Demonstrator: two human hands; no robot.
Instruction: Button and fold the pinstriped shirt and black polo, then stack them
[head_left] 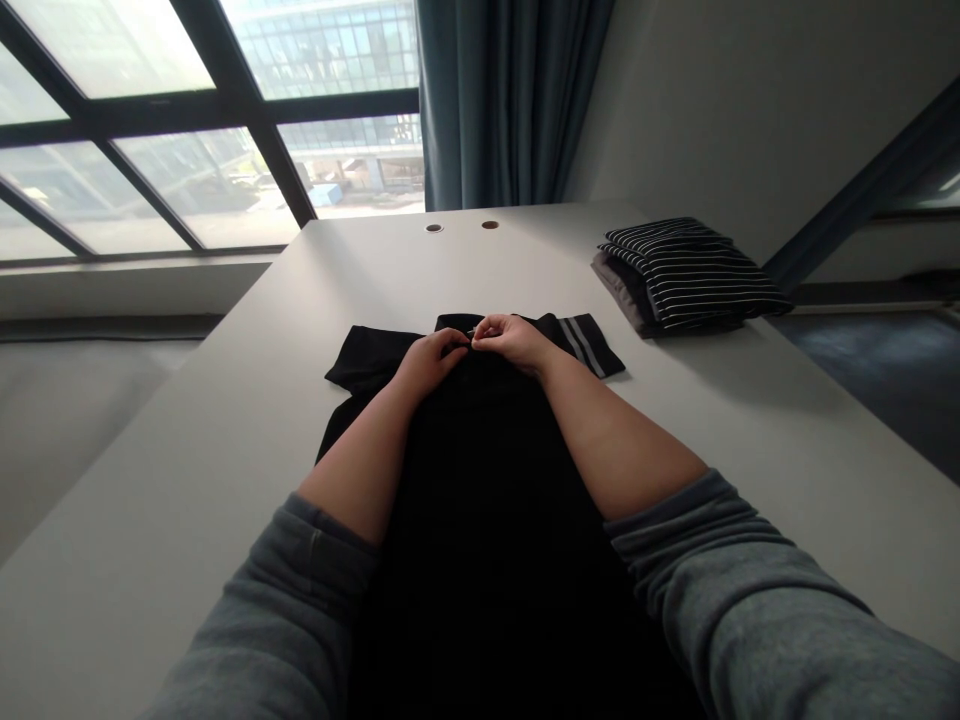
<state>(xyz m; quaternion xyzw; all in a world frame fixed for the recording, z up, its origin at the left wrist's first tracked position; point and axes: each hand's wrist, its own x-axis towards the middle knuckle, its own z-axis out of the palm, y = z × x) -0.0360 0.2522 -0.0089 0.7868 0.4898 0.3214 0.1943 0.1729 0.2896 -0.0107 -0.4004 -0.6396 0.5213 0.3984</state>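
A black short-sleeved shirt (pixel 487 520) lies spread on the white table, its collar end away from me. Its right sleeve carries two grey stripes near the hem. At the collar, my left hand (pixel 431 362) is closed, thumb and fingers pinching the fabric near the neck opening. My right hand (pixel 514 342) meets it there, fingertips pinched together at the same spot. A small pale bit shows between the fingertips, too small to name. Both forearms lie over the shirt's body and hide part of its sides.
A folded stack of clothes (pixel 694 275), black with white stripes on top, sits at the table's right edge. Two round cable holes are at the far end of the white table (pixel 247 440). Beyond it stand a window and a blue curtain (pixel 510 100).
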